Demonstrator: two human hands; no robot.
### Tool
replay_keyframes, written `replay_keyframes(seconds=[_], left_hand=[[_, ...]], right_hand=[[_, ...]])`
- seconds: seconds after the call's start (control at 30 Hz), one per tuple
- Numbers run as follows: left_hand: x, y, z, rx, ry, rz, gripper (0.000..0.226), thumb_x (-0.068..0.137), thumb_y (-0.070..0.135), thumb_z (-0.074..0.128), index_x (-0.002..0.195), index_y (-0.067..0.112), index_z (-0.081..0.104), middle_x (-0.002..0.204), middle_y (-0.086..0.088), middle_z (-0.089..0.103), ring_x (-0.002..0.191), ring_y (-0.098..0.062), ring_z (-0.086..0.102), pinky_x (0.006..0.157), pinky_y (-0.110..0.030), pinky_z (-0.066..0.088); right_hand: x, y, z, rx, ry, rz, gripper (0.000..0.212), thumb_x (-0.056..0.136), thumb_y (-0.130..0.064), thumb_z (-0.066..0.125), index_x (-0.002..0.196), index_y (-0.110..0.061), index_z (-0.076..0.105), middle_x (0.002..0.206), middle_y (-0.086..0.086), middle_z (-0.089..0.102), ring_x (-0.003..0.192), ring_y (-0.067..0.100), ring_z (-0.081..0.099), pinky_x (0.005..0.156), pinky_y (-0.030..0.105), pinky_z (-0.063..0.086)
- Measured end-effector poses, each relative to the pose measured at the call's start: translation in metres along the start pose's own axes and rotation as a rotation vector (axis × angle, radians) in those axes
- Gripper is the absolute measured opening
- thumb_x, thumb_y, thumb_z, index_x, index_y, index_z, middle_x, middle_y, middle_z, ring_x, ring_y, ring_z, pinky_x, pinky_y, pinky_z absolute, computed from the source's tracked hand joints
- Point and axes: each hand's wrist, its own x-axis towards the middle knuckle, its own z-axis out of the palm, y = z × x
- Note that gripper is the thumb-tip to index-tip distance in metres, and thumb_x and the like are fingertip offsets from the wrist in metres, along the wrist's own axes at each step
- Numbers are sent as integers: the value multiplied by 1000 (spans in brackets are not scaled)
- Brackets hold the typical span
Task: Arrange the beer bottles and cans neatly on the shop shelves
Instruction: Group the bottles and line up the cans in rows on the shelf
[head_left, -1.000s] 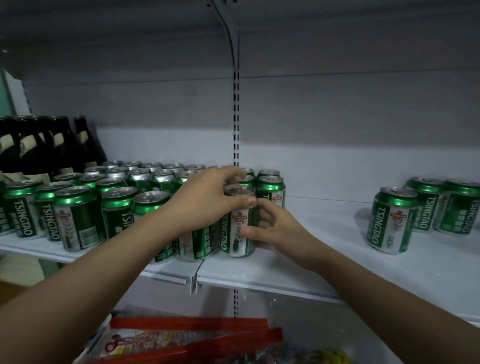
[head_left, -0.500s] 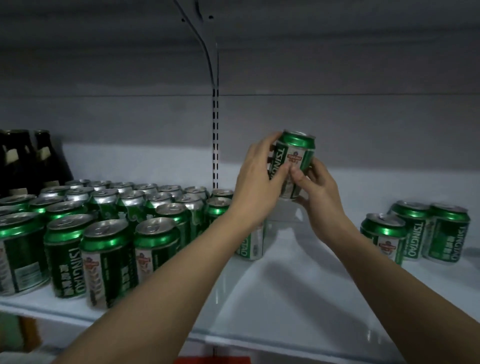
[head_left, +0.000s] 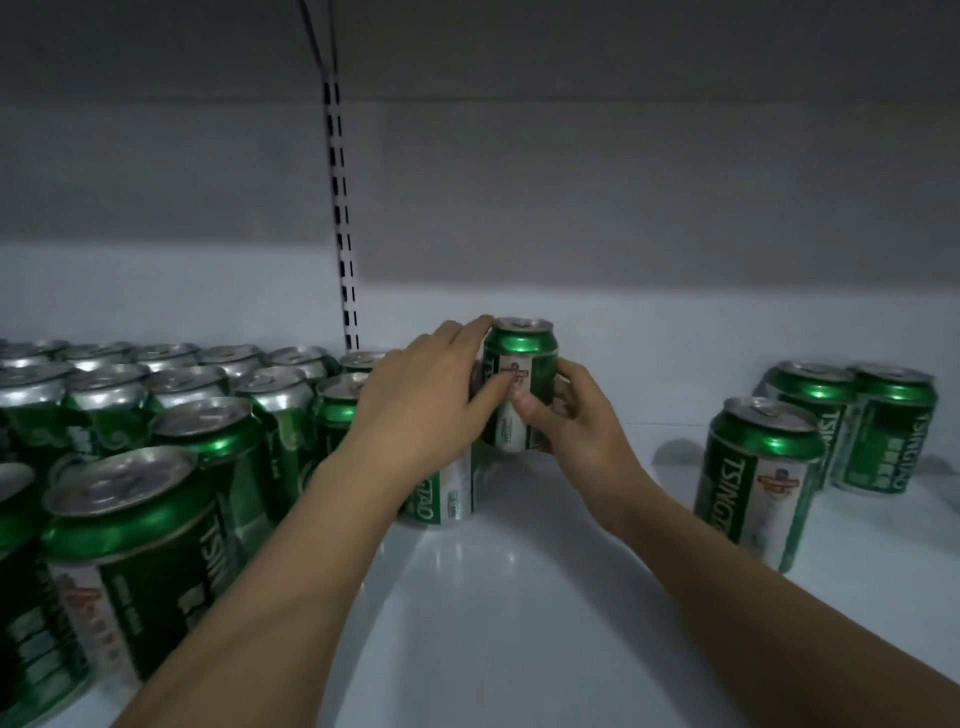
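Note:
A green beer can (head_left: 521, 364) stands upright near the back of the white shelf (head_left: 519, 597), just right of the packed block of green cans (head_left: 171, 415). Both hands hold it. My left hand (head_left: 423, 402) covers its left side, fingers reaching to the rim and thumb across the label. My right hand (head_left: 569, 415) wraps its lower right side, thumb on the front. Whether the can's base touches the shelf is hidden by my right hand. Another can (head_left: 441, 493) stands partly hidden under my left wrist.
A group of three green cans (head_left: 821, 441) stands apart at the right of the shelf. A slotted metal upright (head_left: 343, 223) runs up the grey back wall. Bare shelf lies between the two can groups.
The can was lifted from the front of the block, carried up and back, and now sits low near the back wall in both hands. The view has moved closer to the shelf.

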Motion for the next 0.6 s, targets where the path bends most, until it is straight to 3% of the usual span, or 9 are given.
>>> replay_keyframes(seconds=[0.13, 0.3, 0.37, 0.43, 0.53, 0.6], left_hand=[[-8, 5, 9, 104, 49, 43, 57, 100, 49, 39, 152, 34, 23, 144, 4, 47, 117, -21, 55, 88, -38, 44], [-10, 6, 13, 114, 89, 31, 49, 96, 41, 51, 142, 27, 46, 137, 2, 56, 112, -24, 59, 83, -37, 47], [-11, 9, 12, 131, 85, 13, 40, 95, 40, 52, 131, 25, 56, 124, 3, 63, 103, -25, 62, 74, -35, 43], [-11, 12, 12, 165, 71, -18, 31, 95, 40, 50, 120, 25, 61, 110, 3, 67, 97, -24, 62, 68, -32, 34], [-11, 11, 10, 167, 67, -45, 27, 95, 39, 49, 116, 28, 62, 104, 3, 69, 95, -22, 62, 66, -30, 32], [-11, 10, 9, 148, 68, -39, 28, 95, 39, 49, 117, 29, 62, 105, 4, 69, 95, -21, 63, 66, -29, 33]], right_hand=[[-4, 9, 3, -68, 1, 20, 39, 92, -24, 68, 128, -23, 53, 123, 4, 63, 110, 20, 65, 91, 37, 56], [-6, 16, 8, -97, -13, 36, 41, 92, -24, 68, 129, -21, 52, 117, 1, 65, 108, 19, 65, 80, 25, 53], [-6, 17, 6, -167, 2, 17, 41, 91, -22, 69, 128, -21, 52, 119, 0, 61, 104, 7, 63, 74, 13, 51], [-6, 18, 5, -248, 26, -1, 40, 90, -19, 71, 124, -24, 52, 116, -6, 60, 95, -8, 61, 70, 7, 48], [-6, 24, 6, -355, 64, 6, 42, 86, -24, 75, 123, -26, 54, 107, -20, 59, 99, 5, 62, 80, 15, 50], [-7, 24, 6, -416, 72, 12, 42, 86, -26, 75, 122, -27, 53, 101, -28, 53, 95, -3, 57, 81, 8, 44]])
